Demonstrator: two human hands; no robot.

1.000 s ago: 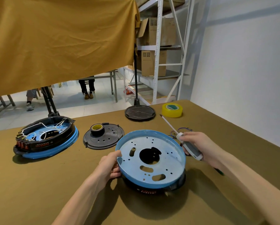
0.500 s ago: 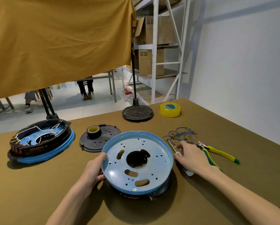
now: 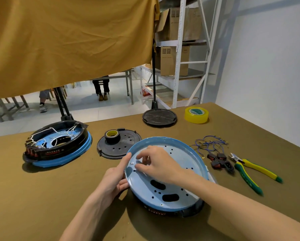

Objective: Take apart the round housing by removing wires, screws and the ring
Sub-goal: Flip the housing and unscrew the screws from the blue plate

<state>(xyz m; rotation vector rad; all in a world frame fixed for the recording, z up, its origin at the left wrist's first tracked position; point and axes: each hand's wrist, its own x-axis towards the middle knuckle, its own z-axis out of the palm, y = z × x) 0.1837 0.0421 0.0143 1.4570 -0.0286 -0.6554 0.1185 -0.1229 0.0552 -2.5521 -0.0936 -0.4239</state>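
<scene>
Head view: loose screw at risk on the tilted blue housing.

The round housing (image 3: 166, 173) sits near the middle of the surface (image 3: 41, 197), tipped up by the left hand (image 3: 115, 178), whose grip curls on its left rim. The right hand (image 3: 158, 164) reaches over the plate, fingertips (image 3: 139, 165) bent narrow beside a small screw (image 3: 131, 163) (whether they pinch anything I cannot tell). Judged from the tilt, a fumbled screw could slide downhill or drop through a hole.
</scene>
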